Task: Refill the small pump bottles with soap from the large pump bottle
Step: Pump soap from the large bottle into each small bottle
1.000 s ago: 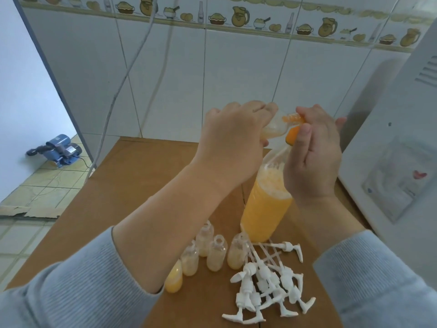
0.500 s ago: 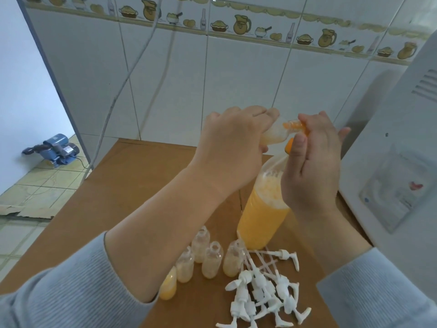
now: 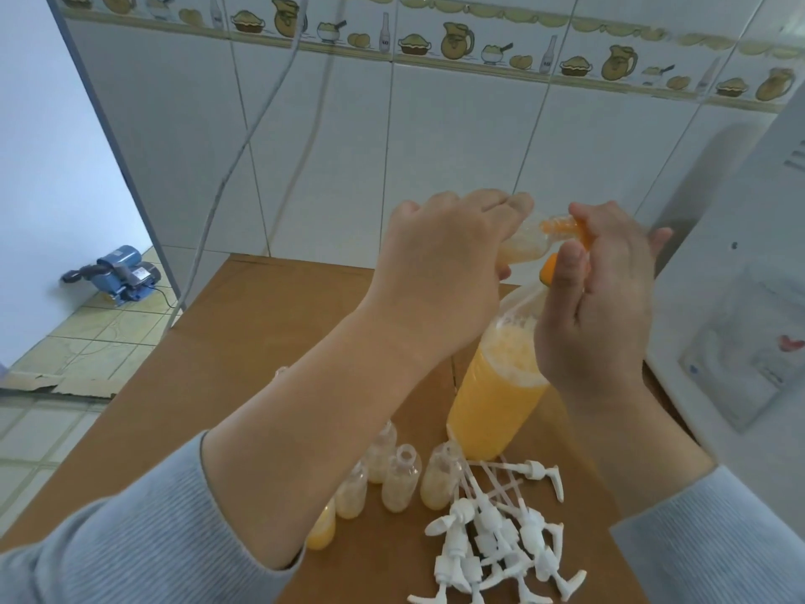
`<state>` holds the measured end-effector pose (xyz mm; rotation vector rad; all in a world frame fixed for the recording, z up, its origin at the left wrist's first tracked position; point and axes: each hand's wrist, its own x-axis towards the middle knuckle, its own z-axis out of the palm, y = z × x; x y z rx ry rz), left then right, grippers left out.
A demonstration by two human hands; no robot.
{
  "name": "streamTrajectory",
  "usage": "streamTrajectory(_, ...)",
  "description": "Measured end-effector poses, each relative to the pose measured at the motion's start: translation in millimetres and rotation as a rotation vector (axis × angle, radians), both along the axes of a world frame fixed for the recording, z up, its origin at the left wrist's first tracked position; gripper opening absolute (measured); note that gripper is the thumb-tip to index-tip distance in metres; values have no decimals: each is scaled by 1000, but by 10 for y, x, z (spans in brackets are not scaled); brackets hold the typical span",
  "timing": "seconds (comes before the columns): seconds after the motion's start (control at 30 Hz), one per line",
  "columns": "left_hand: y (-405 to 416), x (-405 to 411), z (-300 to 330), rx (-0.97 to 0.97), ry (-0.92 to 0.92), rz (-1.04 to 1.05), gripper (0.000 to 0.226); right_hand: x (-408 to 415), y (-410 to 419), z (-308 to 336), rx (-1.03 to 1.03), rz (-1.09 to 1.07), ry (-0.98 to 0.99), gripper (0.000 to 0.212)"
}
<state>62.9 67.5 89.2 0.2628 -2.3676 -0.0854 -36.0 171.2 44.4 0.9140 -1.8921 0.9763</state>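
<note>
**Small bottle held to the orange nozzle**

The left hand grips a small bottle on its side, mouth against the orange pump nozzle. The right hand curls around that pump head, seemingly pressing it, though its fingers hide the contact. Below both grips stands the large bottle on the brown surface; nearer me, small bottles and loose white pumps.
</note>
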Motion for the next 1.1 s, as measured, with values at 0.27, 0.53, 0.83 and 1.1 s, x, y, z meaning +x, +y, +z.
streamTrajectory(0.27, -55, 41, 5, 12, -38, 15, 56, 33, -2, 41, 58, 36, -28, 63)
streamTrajectory(0.53, -19, 35, 15, -4, -13, -1, 55, 76, -94, -20, -64, -82, 25, 52)
streamTrajectory(0.83, -67, 45, 34, -15, -48, -8, 55, 85, -19, 48, 0, 0, -34, 52)
streamTrajectory(1.1, -76, 27, -14, -6, -24, -5, 55, 150, -167, -43, -54, -128, -12, 47)
